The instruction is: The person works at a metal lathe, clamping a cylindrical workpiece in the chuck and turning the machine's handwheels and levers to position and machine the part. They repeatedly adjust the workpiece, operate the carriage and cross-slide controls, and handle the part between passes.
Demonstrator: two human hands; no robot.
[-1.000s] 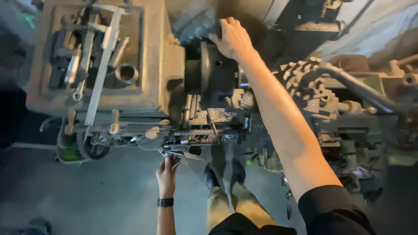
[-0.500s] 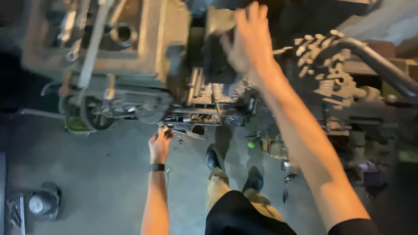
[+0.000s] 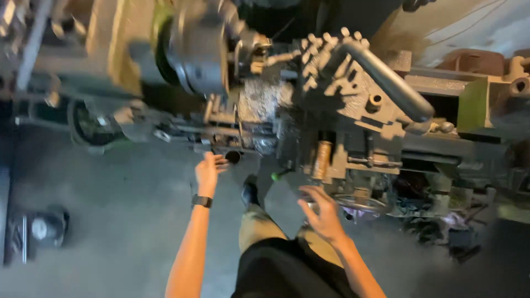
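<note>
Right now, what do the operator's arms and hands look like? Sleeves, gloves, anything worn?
Both forearms are bare, no sleeves in view. The left hand and right hand are ungloved. A dark wristband, perhaps a watch, circles the left wrist. No rings or markings can be made out; the picture is blurred.

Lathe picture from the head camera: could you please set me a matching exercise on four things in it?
Things:
1. left hand
2. right hand
3. wristwatch
4. lathe chuck

Places:
A. top of the picture, above the carriage
B. open, by the handwheel at lower right
C. on the left wrist
D. at a small black knob on the machine's front

Pairs: 1-D, 2-B, 3-C, 4-A
</note>
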